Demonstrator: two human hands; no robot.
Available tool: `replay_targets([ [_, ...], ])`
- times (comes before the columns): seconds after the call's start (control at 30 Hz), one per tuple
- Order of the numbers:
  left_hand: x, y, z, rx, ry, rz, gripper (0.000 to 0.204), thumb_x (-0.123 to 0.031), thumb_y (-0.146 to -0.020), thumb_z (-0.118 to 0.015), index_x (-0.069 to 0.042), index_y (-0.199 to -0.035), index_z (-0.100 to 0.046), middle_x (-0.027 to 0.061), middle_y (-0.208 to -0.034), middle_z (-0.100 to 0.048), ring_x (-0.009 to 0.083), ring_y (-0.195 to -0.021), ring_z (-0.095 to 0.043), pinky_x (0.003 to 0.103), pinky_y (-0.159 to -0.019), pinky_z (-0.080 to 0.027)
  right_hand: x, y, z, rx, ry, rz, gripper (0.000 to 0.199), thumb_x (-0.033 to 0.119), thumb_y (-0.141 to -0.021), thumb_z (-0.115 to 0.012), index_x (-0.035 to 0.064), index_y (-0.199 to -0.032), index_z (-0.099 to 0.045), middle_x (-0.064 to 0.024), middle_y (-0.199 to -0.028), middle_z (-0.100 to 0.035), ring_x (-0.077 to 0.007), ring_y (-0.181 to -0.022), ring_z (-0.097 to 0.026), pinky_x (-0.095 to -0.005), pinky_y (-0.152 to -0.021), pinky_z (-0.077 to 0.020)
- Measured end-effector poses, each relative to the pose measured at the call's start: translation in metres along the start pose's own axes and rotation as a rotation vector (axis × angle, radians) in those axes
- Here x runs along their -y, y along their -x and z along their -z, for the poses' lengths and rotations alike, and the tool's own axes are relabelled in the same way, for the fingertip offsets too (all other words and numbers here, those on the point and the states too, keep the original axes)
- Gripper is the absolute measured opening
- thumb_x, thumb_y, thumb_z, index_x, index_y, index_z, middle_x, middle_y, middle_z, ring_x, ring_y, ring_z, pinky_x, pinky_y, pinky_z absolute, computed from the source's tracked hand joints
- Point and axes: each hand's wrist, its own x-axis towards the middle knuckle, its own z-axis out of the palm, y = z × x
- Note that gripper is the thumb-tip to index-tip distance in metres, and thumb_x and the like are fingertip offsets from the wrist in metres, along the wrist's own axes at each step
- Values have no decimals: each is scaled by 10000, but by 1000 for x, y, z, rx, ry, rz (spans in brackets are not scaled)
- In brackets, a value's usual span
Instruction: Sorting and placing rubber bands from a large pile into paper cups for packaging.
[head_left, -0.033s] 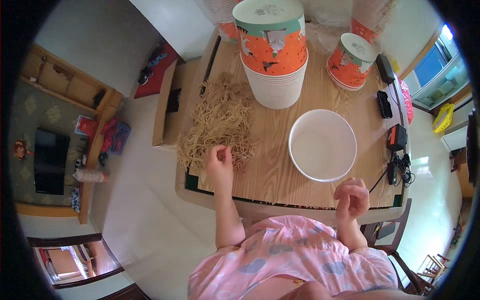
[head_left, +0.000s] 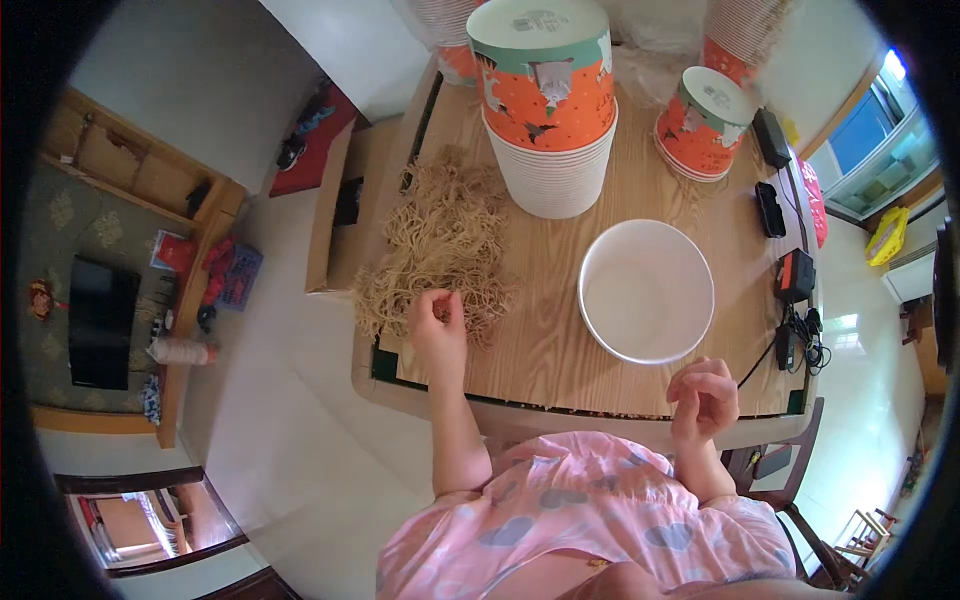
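A loose tangled heap of tan paper-like twine (head_left: 440, 235) lies on the left part of the wooden tabletop. At its near edge my left hand (head_left: 437, 330) is closed, thumb and fingers pinched together against the strands. What sits between those fingertips is too small to make out. Right of the middle stands an upright white paper bucket (head_left: 645, 290), its open mouth facing me, with a plain inside. Just off its near right rim my right hand (head_left: 703, 400) hovers, fingers curled in toward the thumb. Any thing inside that curl is hidden.
A tall stack of upturned orange and green paper buckets (head_left: 550, 120) rises behind the twine. A shorter stack (head_left: 705, 125) stands at the back right. Black adapters and a coiled cable (head_left: 805, 335) line the right edge. A cardboard box (head_left: 335, 215) adjoins the table's left side.
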Motion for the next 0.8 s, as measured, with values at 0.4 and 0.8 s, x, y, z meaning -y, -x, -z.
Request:
replay_targets([
  [0.4,45,-63,26,-80,-398,-94,198,-38,-785,-637,-77,-979,-630,88,-904,-599,299,-981,-520,420,-884,-416,1,9,0,23,-2,-89,61,-38,-844,-530,-26,-901,-546,-103,-692,-548,-143,-541,-524,-244,-501,-402],
  [0.8,25,-102,65,-13,-210,-163,107,-51,-766,-673,-47,-865,-633,96,-947,-588,306,-988,-532,389,-848,-427,5,3,-3,75,0,-90,104,-85,-809,-537,-23,-891,-551,-107,-686,-573,-147,-555,-528,-242,-502,-412],
])
